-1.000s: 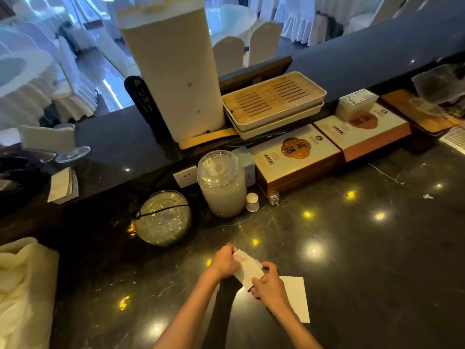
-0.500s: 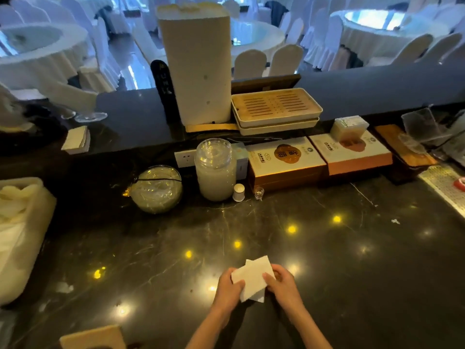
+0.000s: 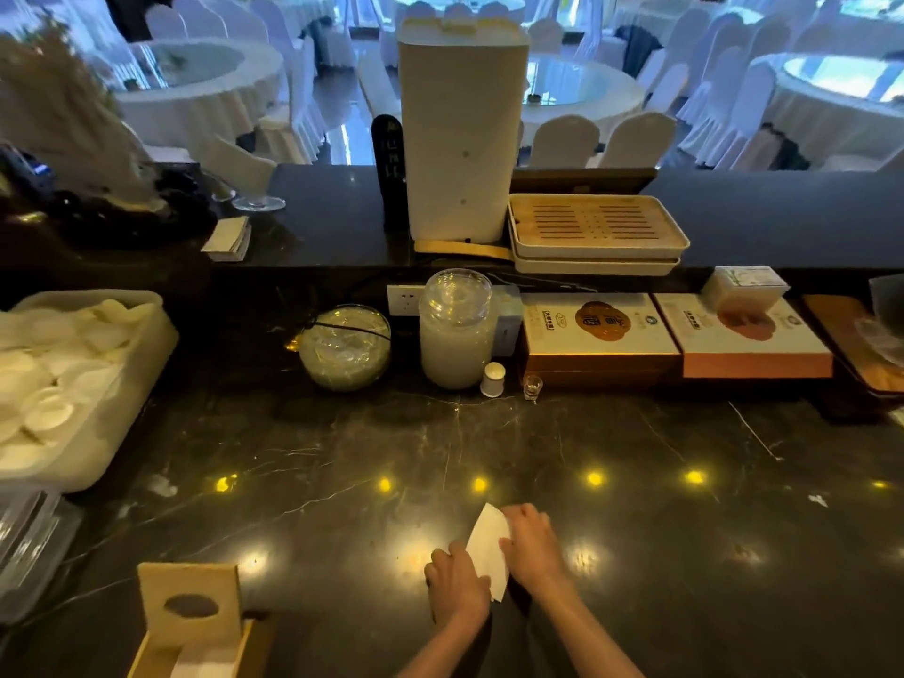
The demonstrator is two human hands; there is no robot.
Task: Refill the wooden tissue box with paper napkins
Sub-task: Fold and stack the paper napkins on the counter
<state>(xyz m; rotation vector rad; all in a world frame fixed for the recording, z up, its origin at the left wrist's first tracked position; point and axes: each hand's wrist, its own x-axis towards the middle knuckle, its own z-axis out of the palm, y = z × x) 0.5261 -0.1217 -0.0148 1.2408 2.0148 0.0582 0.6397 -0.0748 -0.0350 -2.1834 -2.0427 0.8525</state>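
Observation:
A white paper napkin (image 3: pixel 486 545), folded, is held between both my hands low on the dark marble counter (image 3: pixel 636 482). My left hand (image 3: pixel 457 587) grips its lower left edge and my right hand (image 3: pixel 531 548) grips its right side. The wooden tissue box (image 3: pixel 195 643) stands open at the bottom left. Its lid (image 3: pixel 190 604), which has an oval slot, is raised upright. White napkins (image 3: pixel 205 663) lie inside the box. About a hand's length of counter separates the box from my left hand.
A white tub of round white pieces (image 3: pixel 73 384) sits at the left. Behind stand a glass bowl (image 3: pixel 345 347), a lidded glass jar (image 3: pixel 457 330), a small white bottle (image 3: pixel 492 379), two flat gift boxes (image 3: pixel 599 335), stacked tea trays (image 3: pixel 597 232) and a tall white appliance (image 3: pixel 462 134).
The view has tilted up and back, bringing the wooden box into sight at the lower left. My hands have kept hold of the napkin and turned it more upright.

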